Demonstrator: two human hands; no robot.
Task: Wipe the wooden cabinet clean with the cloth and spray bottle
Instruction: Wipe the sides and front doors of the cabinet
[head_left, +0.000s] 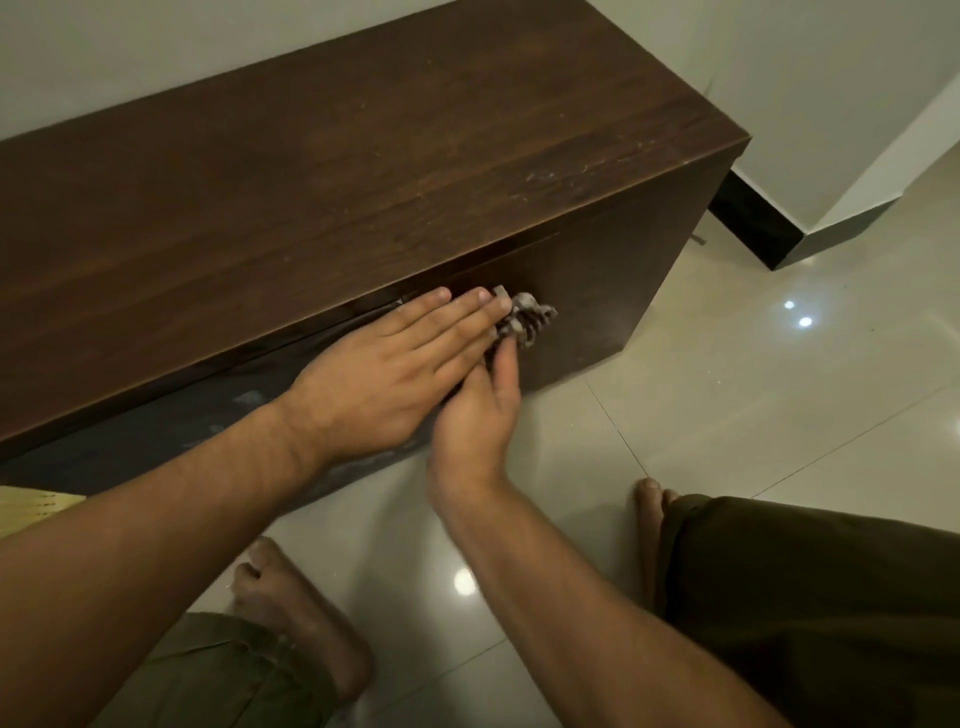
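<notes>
A low, dark brown wooden cabinet (363, 171) stands against the wall, its top scuffed near the right end. Both hands press a small grey-brown cloth (524, 319) against its front face, just under the top edge. My left hand (395, 364) lies flat over the cloth with fingers stretched out. My right hand (478, 410) comes up from below, its fingers on the same cloth. Only the cloth's crumpled right end shows past the fingertips. Dusty white smears mark the front panel to the left. No spray bottle is in view.
Glossy cream floor tiles (753, 405) spread to the right and front. My bare feet (296, 613) and olive trouser legs (810, 613) are close to the cabinet. A black skirting board (753, 223) runs along the white wall corner at right. A yellowish object (31, 512) shows at the left edge.
</notes>
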